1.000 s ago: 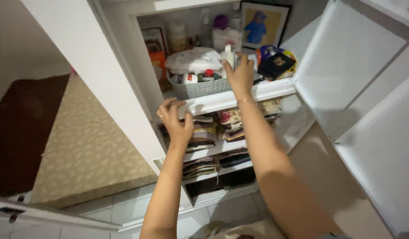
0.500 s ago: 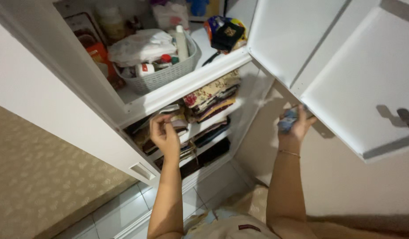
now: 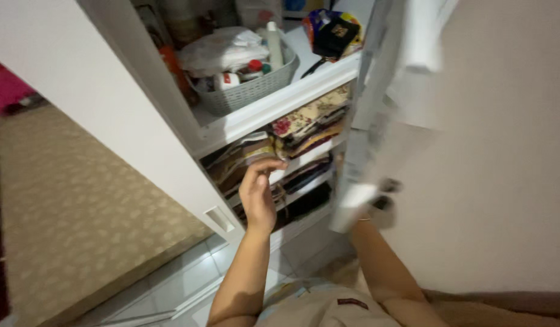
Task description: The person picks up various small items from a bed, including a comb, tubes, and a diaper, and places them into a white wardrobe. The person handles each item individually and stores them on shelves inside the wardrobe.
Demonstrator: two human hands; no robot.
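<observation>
Hands at a white cupboard [image 3: 110,91], door [image 3: 377,103] swinging in a blur.

Left hand [image 3: 257,192] is loosely curled, fingertips on the folded cloths [image 3: 304,124], which lie at its 1 o'clock. Right hand [image 3: 377,203], at 3 o'clock from the left, sits behind the door edge; its grip cannot be made out. Basket [image 3: 250,91] stands on the shelf above.

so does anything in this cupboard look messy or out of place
Somewhat. The grey basket on the upper shelf is overfilled, with a white bag heaped above its rim. The folded cloths below sit in uneven stacks. The right door is motion-blurred, so its state is unclear.
</observation>
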